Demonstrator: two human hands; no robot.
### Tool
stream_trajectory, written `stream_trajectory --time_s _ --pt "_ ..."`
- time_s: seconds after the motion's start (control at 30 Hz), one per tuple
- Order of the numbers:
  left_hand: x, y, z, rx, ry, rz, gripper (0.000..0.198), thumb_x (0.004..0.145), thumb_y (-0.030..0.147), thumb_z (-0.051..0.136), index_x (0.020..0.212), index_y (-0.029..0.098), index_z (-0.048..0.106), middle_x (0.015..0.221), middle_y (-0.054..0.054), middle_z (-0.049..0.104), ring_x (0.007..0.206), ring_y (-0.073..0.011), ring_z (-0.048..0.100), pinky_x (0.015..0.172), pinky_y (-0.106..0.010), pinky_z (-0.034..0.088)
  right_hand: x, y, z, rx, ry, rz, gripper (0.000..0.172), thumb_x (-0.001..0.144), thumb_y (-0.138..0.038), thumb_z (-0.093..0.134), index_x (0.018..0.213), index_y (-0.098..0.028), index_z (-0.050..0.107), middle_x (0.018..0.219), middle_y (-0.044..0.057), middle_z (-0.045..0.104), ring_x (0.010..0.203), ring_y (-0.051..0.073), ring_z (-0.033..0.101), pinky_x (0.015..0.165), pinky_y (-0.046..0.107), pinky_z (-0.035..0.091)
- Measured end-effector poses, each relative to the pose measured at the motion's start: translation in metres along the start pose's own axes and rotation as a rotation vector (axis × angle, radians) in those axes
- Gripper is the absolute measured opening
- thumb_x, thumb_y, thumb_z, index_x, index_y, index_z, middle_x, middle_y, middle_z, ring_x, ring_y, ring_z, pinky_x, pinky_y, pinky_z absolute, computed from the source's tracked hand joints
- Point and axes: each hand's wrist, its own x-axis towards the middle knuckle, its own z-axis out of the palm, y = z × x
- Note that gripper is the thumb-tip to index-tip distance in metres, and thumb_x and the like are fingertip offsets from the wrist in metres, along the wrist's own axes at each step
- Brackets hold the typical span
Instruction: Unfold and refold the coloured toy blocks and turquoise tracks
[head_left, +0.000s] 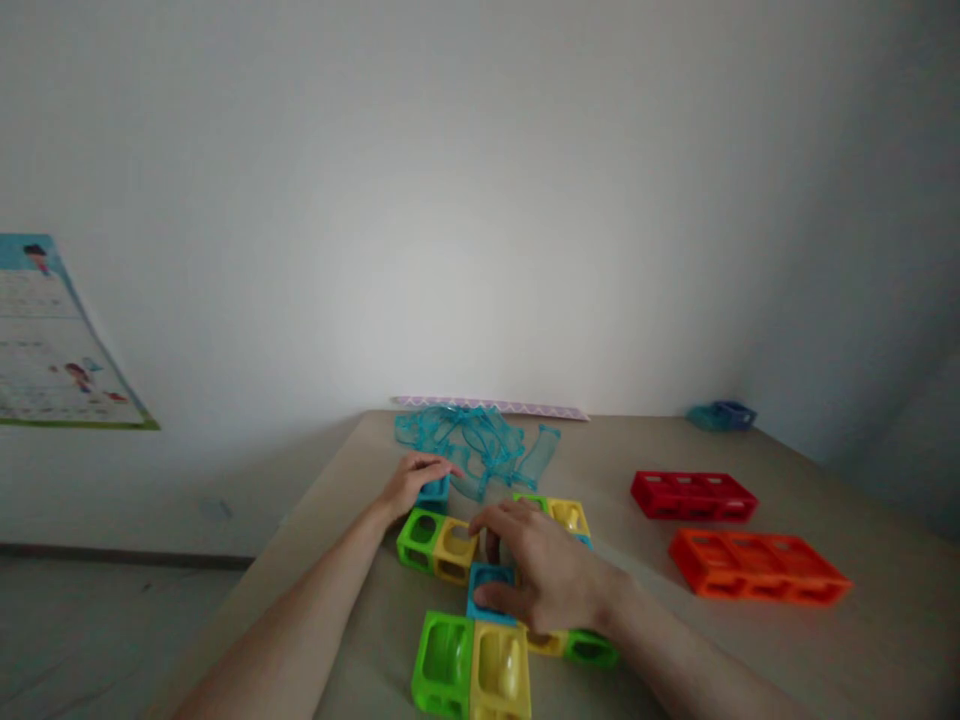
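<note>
Hollow plastic cube blocks in green, yellow and blue form a connected cluster on the table in front of me. My left hand (415, 482) is closed around a blue cube block (433, 490) at the cluster's far left corner. Beside it are a green block (421, 537) and a yellow block (454, 550). My right hand (544, 560) reaches over the cluster's middle, its thumb and fingers curled round a central blue block (486, 577); its palm hides some blocks. Nearer to me sit a larger-looking green block (445, 660) and yellow block (501, 672).
Translucent teal curved track pieces (480, 445) are heaped behind the cluster. On the right lie a red three-cell block (694, 497) and an orange one (757, 566). A patterned strip (491, 406) rests along the wall; blue pieces (724, 415) stand at the far right corner.
</note>
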Motion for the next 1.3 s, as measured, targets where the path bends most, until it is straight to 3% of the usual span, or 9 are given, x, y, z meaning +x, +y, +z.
stream_trajectory --time_s 0.13,0.23,0.3,0.4,0.5,0.7,0.93,1.13,1.3 --pt "0.001 0.008 0.001 -0.233 0.186 0.019 0.024 0.067 0.037 0.068 0.068 0.013 0.072 0.051 0.001 0.055 0.047 -0.0093 0.044 0.045 -0.021 0.03 -0.002 0.002 0.001 -0.111 -0.028 -0.03 0.028 0.072 -0.044 0.069 0.073 -0.018 0.059 0.075 0.002 0.063 0.078 0.019 0.051 0.074 0.033 0.029" --pt "-0.005 0.019 -0.001 -0.378 0.151 0.045 0.032 0.069 0.046 0.06 0.063 0.015 0.065 0.061 -0.002 0.058 0.061 -0.0157 0.057 0.059 -0.027 0.044 -0.001 0.005 0.002 -0.165 -0.059 -0.065 0.034 0.072 -0.047 0.068 0.063 -0.017 0.055 0.072 0.001 0.063 0.078 0.018 0.051 0.074 0.033 0.027" --pt "-0.011 0.024 -0.002 -0.556 -0.124 0.006 0.032 0.068 0.046 0.06 0.06 0.015 0.061 0.059 -0.003 0.055 0.068 -0.0211 0.062 0.068 -0.033 0.047 0.0 0.007 0.003 -0.17 -0.062 -0.064 0.035 0.072 -0.047 0.069 0.063 -0.016 0.055 0.069 0.001 0.062 0.078 0.017 0.051 0.074 0.032 0.026" --pt "-0.016 0.026 0.0 -0.57 -0.494 -0.128 0.031 0.067 0.043 0.063 0.063 0.012 0.062 0.054 -0.005 0.055 0.067 -0.0269 0.066 0.068 -0.035 0.047 0.002 0.01 0.005 -0.157 -0.059 -0.056 0.039 0.074 -0.051 0.067 0.063 -0.016 0.056 0.068 0.001 0.062 0.077 0.017 0.052 0.075 0.032 0.025" --pt "-0.015 0.021 0.004 -0.508 -0.662 -0.212 0.032 0.068 0.041 0.062 0.065 0.01 0.062 0.054 -0.01 0.062 0.064 -0.0289 0.068 0.063 -0.033 0.046 0.003 0.011 0.007 -0.123 -0.054 -0.049 0.044 0.077 -0.058 0.063 0.064 -0.016 0.058 0.068 0.001 0.063 0.077 0.017 0.052 0.074 0.033 0.025" --pt "-0.011 0.014 0.004 -0.502 -0.665 -0.225 0.033 0.068 0.044 0.061 0.063 0.011 0.06 0.054 -0.011 0.065 0.055 -0.0264 0.066 0.06 -0.033 0.046 0.003 0.011 0.007 -0.047 -0.005 -0.003 0.039 0.074 -0.052 0.069 0.066 -0.016 0.056 0.068 0.0 0.059 0.075 0.016 0.051 0.075 0.032 0.027" --pt "-0.016 0.021 0.007 -0.481 -0.654 -0.277 0.036 0.067 0.048 0.062 0.065 0.012 0.061 0.056 -0.011 0.065 0.059 -0.0281 0.067 0.061 -0.034 0.045 0.002 0.01 0.005 0.083 0.261 -0.01 0.025 0.085 -0.034 0.059 0.069 -0.018 0.051 0.068 0.0 0.052 0.072 0.015 0.049 0.068 0.027 0.034" --pt "-0.017 0.024 0.012 -0.465 -0.715 -0.313 0.044 0.073 0.057 0.056 0.068 0.013 0.059 0.066 -0.016 0.07 0.058 -0.025 0.066 0.057 -0.031 0.044 0.002 0.013 0.007 0.228 0.571 0.155 0.027 0.094 -0.036 0.046 0.073 -0.019 0.051 0.073 0.002 0.05 0.072 0.016 0.05 0.066 0.027 0.038" --pt "-0.014 0.02 0.011 -0.563 -0.521 -0.26 0.06 0.078 0.069 0.042 0.072 0.013 0.06 0.062 -0.014 0.068 0.06 -0.024 0.065 0.066 -0.036 0.047 0.001 0.013 0.005 0.266 0.605 0.13 0.016 0.092 -0.033 0.049 0.083 -0.02 0.054 0.084 0.004 0.056 0.084 0.019 0.053 0.076 0.03 0.041"
